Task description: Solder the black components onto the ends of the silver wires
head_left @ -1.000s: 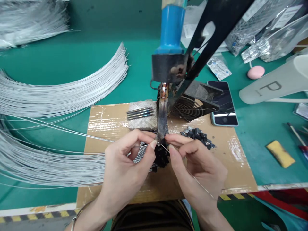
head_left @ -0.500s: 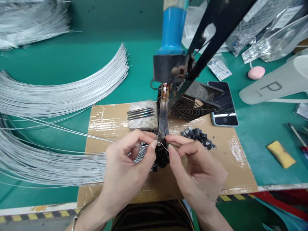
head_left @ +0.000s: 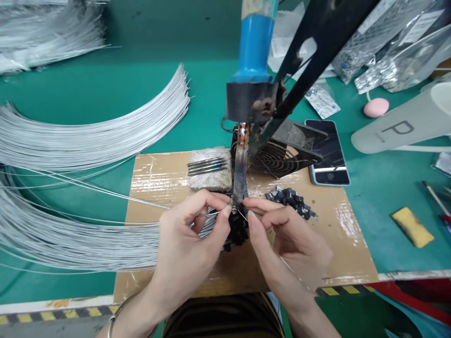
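Green bench (head_left: 123, 87), left: far wire bundle (head_left: 98, 141), pale, curved; near wire bundle (head_left: 81, 244), its right end over the cardboard (head_left: 352, 253). My left hand (head_left: 193, 239): thumb and forefinger pinched on a thin wire (head_left: 213, 214), just beside the tip of the blue-handled iron (head_left: 241, 169); the exact contact there is too small for me to tell. My right hand (head_left: 289, 244): fingers narrowed on a fine strand (head_left: 295, 273), one end near that tip. Farther right: black pieces (head_left: 291, 201), heaped; phone (head_left: 327, 150); yellow sponge (head_left: 412, 227).
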Demonstrator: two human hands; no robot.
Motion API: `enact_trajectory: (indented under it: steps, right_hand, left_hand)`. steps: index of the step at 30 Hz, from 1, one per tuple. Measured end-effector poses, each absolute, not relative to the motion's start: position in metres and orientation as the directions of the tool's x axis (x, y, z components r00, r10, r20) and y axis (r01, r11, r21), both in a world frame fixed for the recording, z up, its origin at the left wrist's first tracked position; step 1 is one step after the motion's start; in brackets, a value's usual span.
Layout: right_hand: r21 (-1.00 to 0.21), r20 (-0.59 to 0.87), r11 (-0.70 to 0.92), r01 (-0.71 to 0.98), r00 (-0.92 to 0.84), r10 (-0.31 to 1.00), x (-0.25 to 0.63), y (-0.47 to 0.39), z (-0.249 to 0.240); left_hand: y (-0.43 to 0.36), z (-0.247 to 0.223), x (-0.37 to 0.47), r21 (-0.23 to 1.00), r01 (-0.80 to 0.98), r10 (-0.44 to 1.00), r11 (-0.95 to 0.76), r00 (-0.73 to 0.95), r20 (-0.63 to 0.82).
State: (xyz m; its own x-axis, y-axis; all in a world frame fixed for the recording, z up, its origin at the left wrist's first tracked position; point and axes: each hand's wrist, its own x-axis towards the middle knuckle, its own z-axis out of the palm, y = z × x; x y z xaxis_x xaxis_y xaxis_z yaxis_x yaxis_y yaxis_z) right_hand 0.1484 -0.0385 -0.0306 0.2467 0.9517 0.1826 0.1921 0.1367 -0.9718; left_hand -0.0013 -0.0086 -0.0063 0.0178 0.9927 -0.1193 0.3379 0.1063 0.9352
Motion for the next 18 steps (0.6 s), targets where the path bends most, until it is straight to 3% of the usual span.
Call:
enact_trajectory:
  steps: [18]
  right_hand:
    - [-0.971, 0.220, 0.183, 0.156, 0.269, 0.938, 0.1451, -0.0421, -0.0369]
  left_hand:
    - [-0.0122, -0.0107, -0.0048, 0.955, 0.287, 0.996, 0.077, 0.021, -0.086]
